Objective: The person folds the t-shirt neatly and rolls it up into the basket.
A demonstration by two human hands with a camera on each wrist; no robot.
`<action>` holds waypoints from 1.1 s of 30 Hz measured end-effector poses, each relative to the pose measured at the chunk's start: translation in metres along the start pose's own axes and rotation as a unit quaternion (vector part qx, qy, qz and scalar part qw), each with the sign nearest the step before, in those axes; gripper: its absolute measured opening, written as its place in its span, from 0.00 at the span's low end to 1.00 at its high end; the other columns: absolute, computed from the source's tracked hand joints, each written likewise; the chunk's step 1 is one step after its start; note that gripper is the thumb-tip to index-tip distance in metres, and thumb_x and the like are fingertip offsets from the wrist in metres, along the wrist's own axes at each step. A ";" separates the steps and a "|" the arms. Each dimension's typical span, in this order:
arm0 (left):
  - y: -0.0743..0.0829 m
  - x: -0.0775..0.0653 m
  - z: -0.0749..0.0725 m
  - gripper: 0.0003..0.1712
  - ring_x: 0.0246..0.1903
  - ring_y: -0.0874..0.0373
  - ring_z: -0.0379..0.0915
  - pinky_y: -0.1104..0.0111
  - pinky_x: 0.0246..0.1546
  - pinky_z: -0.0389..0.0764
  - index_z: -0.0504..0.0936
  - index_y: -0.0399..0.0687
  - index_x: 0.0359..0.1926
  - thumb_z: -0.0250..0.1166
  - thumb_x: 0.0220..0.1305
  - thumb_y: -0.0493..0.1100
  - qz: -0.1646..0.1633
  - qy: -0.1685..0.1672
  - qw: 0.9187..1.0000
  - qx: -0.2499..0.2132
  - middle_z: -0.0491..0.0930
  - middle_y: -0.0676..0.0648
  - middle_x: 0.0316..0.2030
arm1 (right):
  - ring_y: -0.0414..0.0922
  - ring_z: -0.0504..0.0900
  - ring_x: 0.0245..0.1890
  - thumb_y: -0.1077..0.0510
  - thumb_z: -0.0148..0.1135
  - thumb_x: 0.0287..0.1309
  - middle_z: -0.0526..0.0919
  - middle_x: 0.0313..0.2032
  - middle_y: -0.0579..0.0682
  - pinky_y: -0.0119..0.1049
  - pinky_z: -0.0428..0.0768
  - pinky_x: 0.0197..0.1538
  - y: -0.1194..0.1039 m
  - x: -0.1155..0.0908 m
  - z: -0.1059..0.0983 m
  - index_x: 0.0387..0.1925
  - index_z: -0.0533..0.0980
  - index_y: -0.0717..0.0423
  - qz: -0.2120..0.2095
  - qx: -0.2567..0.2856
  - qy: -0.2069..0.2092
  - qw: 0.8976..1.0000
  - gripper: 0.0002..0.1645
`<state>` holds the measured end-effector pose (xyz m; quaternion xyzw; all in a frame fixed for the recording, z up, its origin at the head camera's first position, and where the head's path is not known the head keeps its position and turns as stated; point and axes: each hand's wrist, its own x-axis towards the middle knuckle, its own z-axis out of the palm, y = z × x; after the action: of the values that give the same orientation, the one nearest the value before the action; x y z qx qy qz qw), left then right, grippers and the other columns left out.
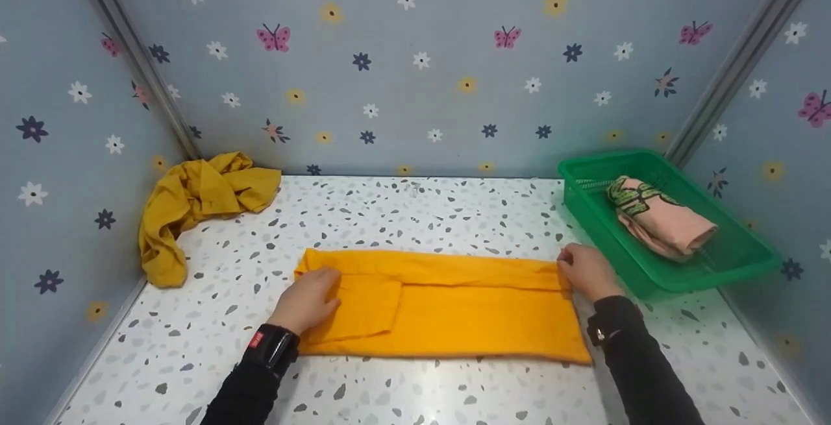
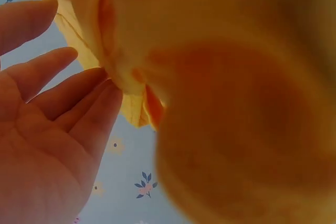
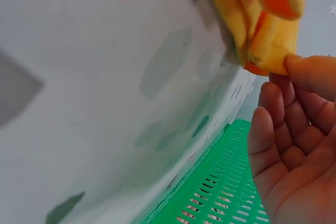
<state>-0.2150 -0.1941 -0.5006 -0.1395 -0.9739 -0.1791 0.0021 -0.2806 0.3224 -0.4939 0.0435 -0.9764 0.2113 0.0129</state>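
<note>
A yellow-orange shirt (image 1: 480,321) lies folded into a long flat strip across the middle of the table, a sleeve-like flap turned inward at its left end. My left hand (image 1: 306,300) rests on that left end; in the left wrist view its fingers (image 2: 79,100) are nearly straight, tips against the cloth, and blurred fabric hides much of the picture. At the opposite end, my right hand (image 1: 589,272) pinches the far corner between thumb and fingertips. The right wrist view shows the pinched corner (image 3: 273,45) close up, with the remaining fingers loosely bent.
A green plastic basket (image 1: 704,282) stands at the back right, close beyond my right hand, with a rolled pink garment (image 1: 669,220) inside. Crumpled mustard cloth (image 1: 195,198) lies in the back left corner. Flower-patterned walls (image 1: 415,87) enclose the speckled white table (image 1: 415,217).
</note>
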 end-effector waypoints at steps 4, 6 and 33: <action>0.001 0.002 0.000 0.30 0.60 0.41 0.59 0.50 0.60 0.57 0.70 0.38 0.59 0.63 0.56 0.44 -0.004 -0.029 1.000 0.008 0.66 0.35 0.59 | 0.51 0.71 0.28 0.58 0.55 0.58 0.75 0.28 0.54 0.44 0.71 0.34 0.001 -0.002 0.000 0.32 0.74 0.59 0.018 -0.002 0.015 1.000 0.07; 0.001 0.002 0.000 0.30 0.60 0.41 0.59 0.50 0.60 0.57 0.70 0.38 0.58 0.63 0.56 0.45 -0.005 -0.037 0.999 0.012 0.66 0.35 0.59 | 0.51 0.71 0.28 0.58 0.55 0.57 0.75 0.28 0.54 0.44 0.71 0.34 0.001 -0.002 0.000 0.32 0.74 0.59 0.029 0.002 0.020 0.999 0.07; -0.004 0.001 0.000 0.32 0.61 0.39 0.56 0.50 0.61 0.54 0.69 0.35 0.59 0.64 0.55 0.46 -0.001 -0.046 0.999 0.002 0.63 0.33 0.61 | 0.52 0.70 0.29 0.59 0.52 0.56 0.74 0.27 0.55 0.43 0.70 0.34 -0.001 0.007 -0.001 0.32 0.73 0.61 0.065 0.015 -0.034 0.997 0.08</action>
<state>-0.2166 -0.1973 -0.5019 -0.1469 -0.9733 -0.1710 -0.0422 -0.2870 0.3215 -0.4929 -0.0125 -0.9737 0.2250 -0.0345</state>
